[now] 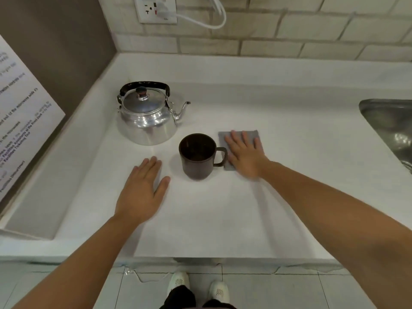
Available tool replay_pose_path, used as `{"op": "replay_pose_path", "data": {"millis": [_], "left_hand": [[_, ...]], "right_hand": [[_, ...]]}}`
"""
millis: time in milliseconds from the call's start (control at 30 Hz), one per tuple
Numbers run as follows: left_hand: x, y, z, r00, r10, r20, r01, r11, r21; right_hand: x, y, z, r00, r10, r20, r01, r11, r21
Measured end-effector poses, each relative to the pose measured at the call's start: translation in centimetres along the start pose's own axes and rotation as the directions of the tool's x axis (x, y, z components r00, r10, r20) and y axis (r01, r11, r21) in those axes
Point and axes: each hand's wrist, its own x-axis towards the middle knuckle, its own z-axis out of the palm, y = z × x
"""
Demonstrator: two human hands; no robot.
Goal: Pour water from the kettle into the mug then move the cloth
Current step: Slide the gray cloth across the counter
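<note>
On the cloth (240, 141) lies the right hand (245, 155), flat, fingers spread open.

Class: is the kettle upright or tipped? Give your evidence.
Upright: the kettle sits flat on the counter, lid on top, neither hand touching it.

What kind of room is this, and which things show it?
Most likely a kitchen, perhaps a shared one. A steel sink is set into the white counter, a metal kettle stands beside a mug, and a notice mentions a microwave.
</note>
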Motion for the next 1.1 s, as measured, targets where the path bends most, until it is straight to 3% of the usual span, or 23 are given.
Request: {"op": "replay_pose_path", "data": {"millis": [67,100,200,267,533,700,833,967,1033,1100], "left_hand": [[0.0,-0.1,0.0,1.000,-0.006,-0.005,0.006,1.000,0.008],[0.0,-0.1,0.0,1.000,-0.009,-0.003,0.009,1.000,0.008],[-0.1,-0.1,0.1,1.000,-0.014,-0.007,0.014,1.000,0.016],[0.0,-0.1,0.2,1.000,-0.015,-0.015,0.015,1.000,0.018],[0.1,-0.2,0.1,1.000,-0.007,-0.016,0.006,0.997,-0.080],[-1.0,-0.1,-2.5,0.995,-0.085,-0.046,0.054,0.885,-0.462],[-4.1,0.4,-4.8,0.973,-0.005,-0.231,-0.092,0.910,-0.404],[-6.7,1.8,-4.5,0.985,0.075,-0.153,-0.145,0.843,-0.518],[-7.3,2.0,-3.6,0.989,0.149,-0.023,-0.145,0.904,-0.401],[-7.0,1.3,-3.1,0.978,0.192,0.079,-0.178,0.970,-0.164]], "right_hand": [[0.6,0.4,-0.2,0.973,-0.230,0.035,0.229,0.973,0.013],[0.9,1.5,-0.5,0.978,-0.206,0.016,0.205,0.978,0.039],[0.0,4.8,-1.0,0.992,0.120,-0.042,-0.118,0.991,0.063],[-2.5,4.4,-0.6,0.987,0.155,-0.048,-0.153,0.987,0.044],[-16.7,-6.8,4.1,0.998,-0.046,-0.047,0.050,0.996,0.076],[-15.1,-15.2,4.3,0.981,-0.193,-0.032,0.194,0.979,0.064],[-11.7,-21.0,3.7,0.970,-0.242,0.007,0.238,0.959,0.152],[-11.4,-20.4,2.0,0.966,-0.258,-0.029,0.255,0.918,0.303],[-13.4,-17.5,1.8,0.978,-0.177,-0.114,0.205,0.920,0.334],[-15.8,-14.3,2.0,0.982,-0.046,-0.182,0.099,0.952,0.289]]}}
